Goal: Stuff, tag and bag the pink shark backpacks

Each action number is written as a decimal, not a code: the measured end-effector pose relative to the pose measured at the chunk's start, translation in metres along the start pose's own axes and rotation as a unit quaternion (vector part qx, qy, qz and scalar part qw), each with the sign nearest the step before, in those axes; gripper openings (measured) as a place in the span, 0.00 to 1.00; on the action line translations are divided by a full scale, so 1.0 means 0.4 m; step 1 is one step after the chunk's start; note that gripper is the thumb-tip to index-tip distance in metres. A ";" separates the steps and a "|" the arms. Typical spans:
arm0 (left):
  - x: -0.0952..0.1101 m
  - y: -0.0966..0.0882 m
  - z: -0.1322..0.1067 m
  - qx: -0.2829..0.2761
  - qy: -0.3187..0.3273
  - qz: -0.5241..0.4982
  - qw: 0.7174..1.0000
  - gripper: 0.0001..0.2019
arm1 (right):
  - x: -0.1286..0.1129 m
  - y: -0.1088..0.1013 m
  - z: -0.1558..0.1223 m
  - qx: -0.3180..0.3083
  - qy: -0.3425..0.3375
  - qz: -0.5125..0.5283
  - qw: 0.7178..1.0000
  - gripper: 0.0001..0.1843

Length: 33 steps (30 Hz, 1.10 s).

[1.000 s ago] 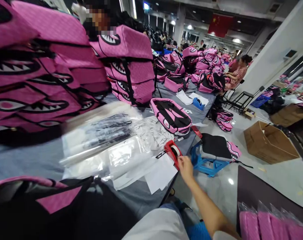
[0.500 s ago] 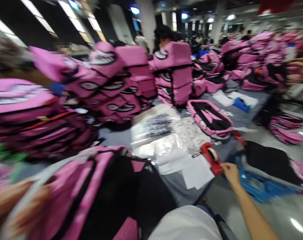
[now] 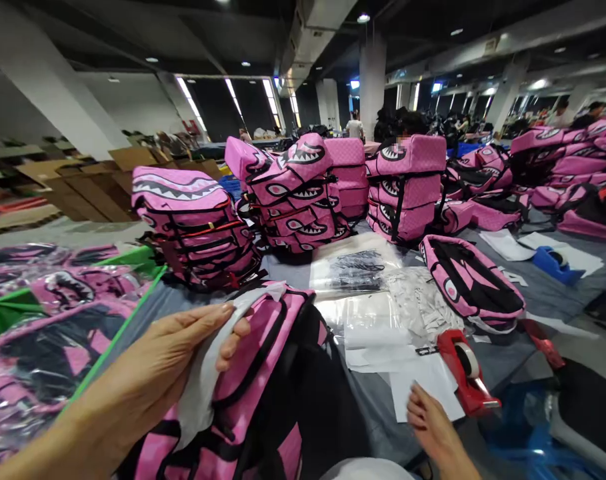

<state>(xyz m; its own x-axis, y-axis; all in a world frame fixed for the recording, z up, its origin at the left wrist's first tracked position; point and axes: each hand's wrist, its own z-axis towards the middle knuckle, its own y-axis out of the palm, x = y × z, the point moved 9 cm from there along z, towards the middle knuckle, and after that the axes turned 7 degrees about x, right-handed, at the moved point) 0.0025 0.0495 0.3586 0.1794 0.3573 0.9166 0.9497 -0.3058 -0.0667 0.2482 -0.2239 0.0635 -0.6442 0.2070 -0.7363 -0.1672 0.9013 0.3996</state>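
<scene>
My left hand (image 3: 183,347) pinches a strip of thin white paper (image 3: 203,393) between thumb and fingers, over the side of a pink and black backpack (image 3: 323,373). The backpack lies close in front of me, its black side turned up. My right hand (image 3: 430,420) is closed, thumb against fingers, above the edge of some white sheets (image 3: 403,393); whatever it may hold is too small to make out. Just right of it stands a red tape dispenser (image 3: 465,373) with a roll of tape, apart from my fingers.
Stacked pink backpacks (image 3: 407,187) line the table's far side. Clear plastic bags (image 3: 353,267) and a heap of white slips (image 3: 417,300) lie mid-table. A green-edged bin (image 3: 127,320) with bagged backpacks stands left. A blue tape dispenser (image 3: 557,263) sits right. People work far back.
My right hand has come away from the red tape dispenser, moving left. The left hand still grips the white paper and now shows higher in view. The view has swung left.
</scene>
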 end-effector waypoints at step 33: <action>-0.065 0.159 -0.113 -0.250 0.011 -0.008 0.968 0.29 | -0.221 0.665 -0.417 -0.392 -0.109 -0.149 0.901 0.30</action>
<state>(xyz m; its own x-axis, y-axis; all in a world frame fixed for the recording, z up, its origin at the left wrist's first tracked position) 0.0466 -0.0193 0.3483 0.1545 0.3478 0.9248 0.7082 -0.6916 0.1418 0.1363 -0.0660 0.3259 -0.3350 0.1472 -0.9307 -0.8397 0.4014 0.3657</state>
